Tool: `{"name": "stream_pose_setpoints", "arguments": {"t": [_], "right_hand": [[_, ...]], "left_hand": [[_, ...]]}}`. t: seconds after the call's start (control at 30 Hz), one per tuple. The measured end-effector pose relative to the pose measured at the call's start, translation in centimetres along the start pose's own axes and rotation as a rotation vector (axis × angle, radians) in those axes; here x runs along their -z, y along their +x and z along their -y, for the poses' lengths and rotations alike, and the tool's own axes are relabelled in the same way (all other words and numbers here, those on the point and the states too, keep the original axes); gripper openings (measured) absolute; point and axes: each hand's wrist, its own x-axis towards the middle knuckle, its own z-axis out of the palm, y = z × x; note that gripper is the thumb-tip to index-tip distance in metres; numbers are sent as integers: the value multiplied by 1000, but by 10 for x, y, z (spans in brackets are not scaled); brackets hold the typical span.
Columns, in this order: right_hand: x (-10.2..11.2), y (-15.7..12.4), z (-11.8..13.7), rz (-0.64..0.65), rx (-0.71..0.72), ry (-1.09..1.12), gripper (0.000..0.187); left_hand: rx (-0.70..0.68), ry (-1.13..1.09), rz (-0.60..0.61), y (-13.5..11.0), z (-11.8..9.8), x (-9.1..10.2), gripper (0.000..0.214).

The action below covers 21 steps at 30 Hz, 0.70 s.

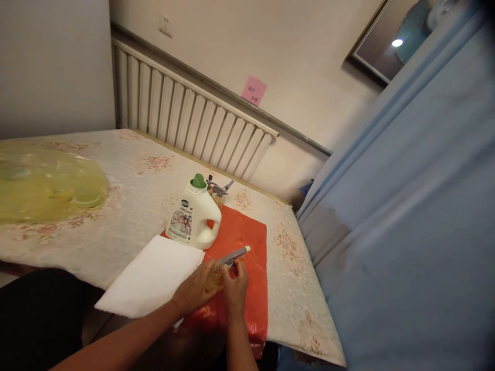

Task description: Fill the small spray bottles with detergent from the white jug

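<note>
Two hands work a spray bottle (231,256) over the orange sheet (247,232): left hand (194,293) wraps its body, right hand (235,286) pinches its neck, jug (193,216) capped.

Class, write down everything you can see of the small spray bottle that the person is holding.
The small clear plastic spray bottle holds yellowish liquid and has a grey trigger head with a pale yellow nozzle tip. It leans over the orange plastic sheet. The left hand wraps its body; the right hand grips below the head. Its base is hidden.
</note>
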Motion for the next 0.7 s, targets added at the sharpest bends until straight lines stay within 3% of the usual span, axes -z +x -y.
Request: {"name": "stream_pose_setpoints", "arguments": {"t": [0.7], "right_hand": [[-1, 0, -2, -9, 11, 20, 10]], "left_hand": [[2, 38, -7, -3, 7, -6, 68]]}}
